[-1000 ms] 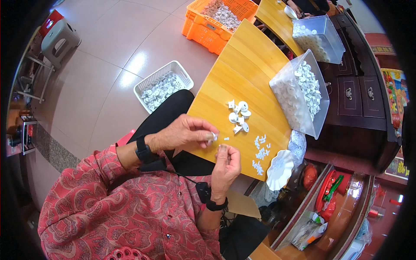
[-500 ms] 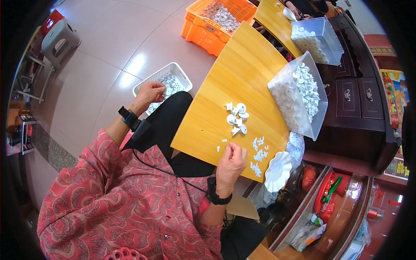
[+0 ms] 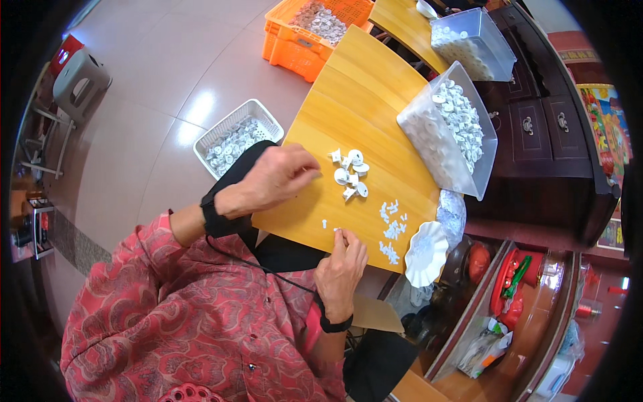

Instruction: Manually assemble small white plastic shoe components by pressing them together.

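My left hand (image 3: 278, 175) hovers over the left edge of the yellow wooden table (image 3: 362, 74), its fingers loosely bent and apart, slightly blurred, with nothing visible in them. Just right of it lies a small pile of white round plastic parts (image 3: 341, 176) with stems. My right hand (image 3: 340, 268) rests at the table's near edge, thumb and forefinger pinched at a small white plastic peg (image 3: 337, 230). Another peg (image 3: 324, 223) lies alone to its left. Several more small white pegs (image 3: 394, 230) are scattered to the right, beside a white scalloped dish (image 3: 426, 254).
A white basket (image 3: 201, 144) of similar parts stands left of the table. An orange crate (image 3: 284, 57) is at the back. Two clear bins, a nearer one (image 3: 429, 144) and a farther one (image 3: 499, 60), hold white parts. Dark drawers (image 3: 536, 127) stand at right; a grey stool (image 3: 84, 84) is far left.
My left hand has moved right from above the basket to over the table edge. My right hand stays low by the pegs and now pinches one. The view has shifted slightly.
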